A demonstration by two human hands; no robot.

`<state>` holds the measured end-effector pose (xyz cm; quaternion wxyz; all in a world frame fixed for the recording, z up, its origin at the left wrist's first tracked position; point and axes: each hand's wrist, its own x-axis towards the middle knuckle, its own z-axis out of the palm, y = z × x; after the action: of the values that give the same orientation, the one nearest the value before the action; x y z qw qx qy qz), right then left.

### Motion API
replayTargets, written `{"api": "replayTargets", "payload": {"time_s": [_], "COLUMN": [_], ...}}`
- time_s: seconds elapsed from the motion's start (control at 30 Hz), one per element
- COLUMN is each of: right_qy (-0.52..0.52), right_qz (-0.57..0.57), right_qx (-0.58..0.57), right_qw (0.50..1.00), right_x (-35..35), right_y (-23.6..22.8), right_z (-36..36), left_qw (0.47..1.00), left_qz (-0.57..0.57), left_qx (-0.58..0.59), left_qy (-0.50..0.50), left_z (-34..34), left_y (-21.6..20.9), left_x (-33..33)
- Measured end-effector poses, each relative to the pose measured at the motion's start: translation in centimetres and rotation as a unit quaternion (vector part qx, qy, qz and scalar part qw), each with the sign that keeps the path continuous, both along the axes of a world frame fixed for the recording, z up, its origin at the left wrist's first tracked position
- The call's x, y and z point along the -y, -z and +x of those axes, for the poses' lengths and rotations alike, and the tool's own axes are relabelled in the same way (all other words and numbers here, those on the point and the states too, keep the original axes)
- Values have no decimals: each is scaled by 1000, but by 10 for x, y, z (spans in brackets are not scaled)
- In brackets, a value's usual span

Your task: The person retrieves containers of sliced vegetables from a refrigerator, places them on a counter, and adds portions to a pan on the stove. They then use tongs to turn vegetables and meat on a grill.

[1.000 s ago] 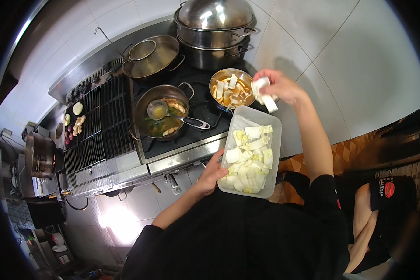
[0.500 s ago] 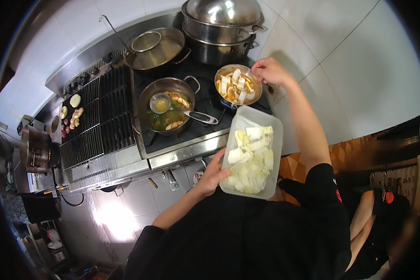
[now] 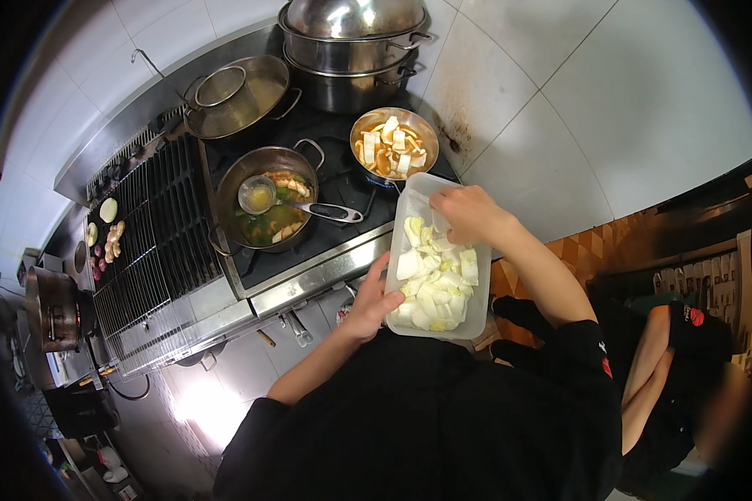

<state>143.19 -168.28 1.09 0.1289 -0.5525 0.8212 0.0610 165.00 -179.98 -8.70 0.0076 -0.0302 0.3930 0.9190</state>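
My left hand [image 3: 373, 302] grips the left side of a translucent plastic container [image 3: 479, 311], thumb over its rim. Cut pieces of pale cabbage [image 3: 433, 294] fill much of it. Inside the container's far end, my right hand [image 3: 470, 215] has its fingers curled round a pale cabbage piece, partly hidden by the hand. Just beyond stands a small steel pan [image 3: 427, 139] on the stove, with white cabbage pieces lying in orange-brown broth.
A two-handled pot [image 3: 223, 185] of greens and broth has a ladle [image 3: 336, 212] resting across it. Behind are a wide pan [image 3: 269, 73] with a strainer and a stacked steamer [image 3: 351, 54]. Left is a grill [image 3: 163, 234] with onion and ginger. Another person [image 3: 656, 376] is at right.
My right hand has come back from the small pan into the container, among the cabbage. The container, still in my left hand, has shifted little. The whole view has moved slightly.
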Motion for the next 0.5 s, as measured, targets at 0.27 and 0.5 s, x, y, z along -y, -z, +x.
{"api": "replayTargets", "payload": {"time_s": [0.27, 0.5], "right_qy": [78, 135], "right_qz": [-170, -85], "right_qx": [190, 39], "right_qw": [964, 986], "right_x": [17, 72], "right_y": [-48, 41], "right_z": [-18, -100], "left_qw": [999, 990], "left_qz": [31, 10], "left_qx": [22, 29], "left_qy": [39, 140], "left_z": [13, 32], "left_y": [-2, -5], "left_x": [13, 12]}}
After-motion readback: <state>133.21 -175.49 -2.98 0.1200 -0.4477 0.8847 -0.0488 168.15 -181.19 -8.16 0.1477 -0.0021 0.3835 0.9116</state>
